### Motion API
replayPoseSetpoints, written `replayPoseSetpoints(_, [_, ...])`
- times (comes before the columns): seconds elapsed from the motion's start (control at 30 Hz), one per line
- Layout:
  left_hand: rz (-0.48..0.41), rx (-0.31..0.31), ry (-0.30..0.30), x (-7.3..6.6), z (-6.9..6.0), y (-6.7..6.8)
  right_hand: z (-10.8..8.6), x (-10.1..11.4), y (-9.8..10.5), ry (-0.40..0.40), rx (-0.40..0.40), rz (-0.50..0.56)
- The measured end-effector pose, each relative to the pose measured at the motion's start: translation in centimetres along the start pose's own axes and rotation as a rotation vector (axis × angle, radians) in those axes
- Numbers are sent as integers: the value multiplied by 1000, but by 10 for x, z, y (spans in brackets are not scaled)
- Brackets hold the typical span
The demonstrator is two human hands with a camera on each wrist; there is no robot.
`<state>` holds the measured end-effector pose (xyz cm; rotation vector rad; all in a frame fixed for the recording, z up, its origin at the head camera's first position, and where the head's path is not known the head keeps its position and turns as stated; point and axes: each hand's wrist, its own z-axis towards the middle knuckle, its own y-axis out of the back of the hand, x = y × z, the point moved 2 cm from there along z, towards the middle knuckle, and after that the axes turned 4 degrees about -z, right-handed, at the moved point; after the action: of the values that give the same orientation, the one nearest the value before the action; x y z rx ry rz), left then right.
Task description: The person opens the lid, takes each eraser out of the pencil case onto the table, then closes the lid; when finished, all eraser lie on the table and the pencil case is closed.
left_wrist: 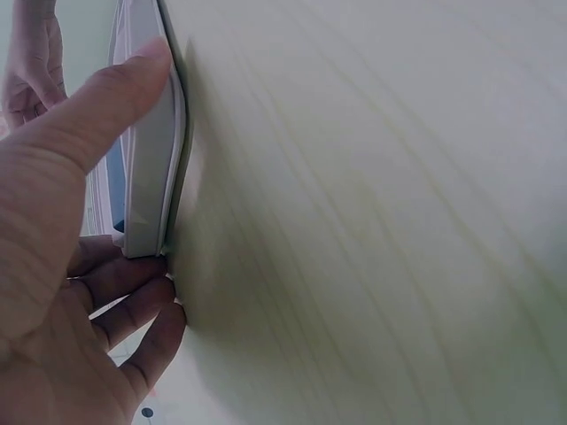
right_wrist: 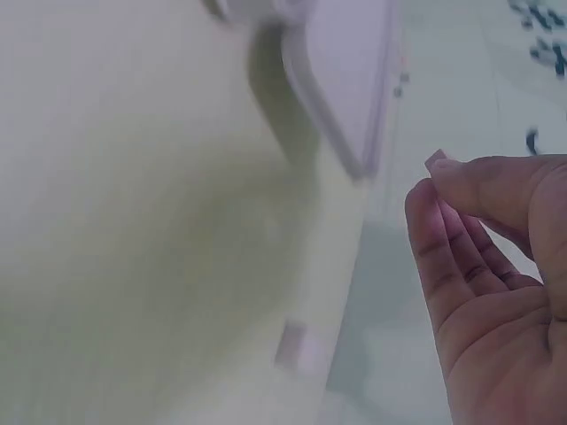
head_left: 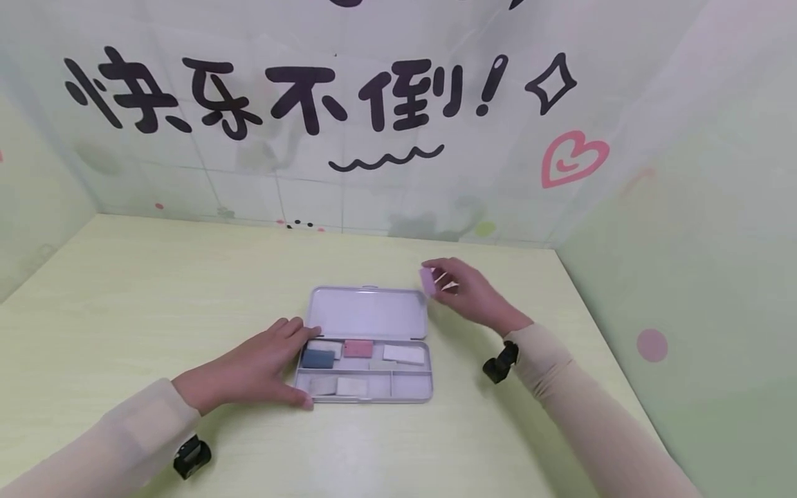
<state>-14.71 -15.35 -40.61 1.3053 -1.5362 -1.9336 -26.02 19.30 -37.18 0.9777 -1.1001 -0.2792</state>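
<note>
A pale lilac case point(head_left: 411, 385) lies with its lid point(head_left: 367, 312) folded back. My left hand point(head_left: 254, 366) grips its left end, the thumb at the front corner and fingers toward the hinge; the left wrist view shows this hand point(left_wrist: 53, 212) around the case's end point(left_wrist: 152, 177). Inside are a red block point(head_left: 358, 348), a blue block point(head_left: 318, 359) and several whitish ones. Beyond the lid's right edge, my right hand point(head_left: 470, 294) pinches a pink-lilac block point(head_left: 427, 282) above the table. In the right wrist view, the hand point(right_wrist: 496, 266) mostly hides that block point(right_wrist: 435, 159).
The pale wooden table point(head_left: 156, 290) meets a printed wall point(head_left: 373, 200) at the back and a green wall point(head_left: 703, 277) at the right. A blurred pinkish patch point(right_wrist: 299, 347) shows near the table's edge in the right wrist view; what it is, I cannot tell.
</note>
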Motion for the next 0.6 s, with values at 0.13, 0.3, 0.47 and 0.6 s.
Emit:
replayPoseSetpoints(0.13, [-8, 6, 4, -1, 0, 1, -1, -27, 24, -109, -37, -10])
replayPoseSetpoints(0.3, [-10, 4, 9, -3, -1, 1, -9, -56, 41, -214, -43, -34])
replayPoseSetpoints(0.47, [-9, -7, 6, -2, -1, 0, -17, -78, 49, -306, -37, -53])
replayPoseSetpoints(0.6, [-12, -3, 16, -2, -2, 0, -20, -90, 54, -353, -30, -51])
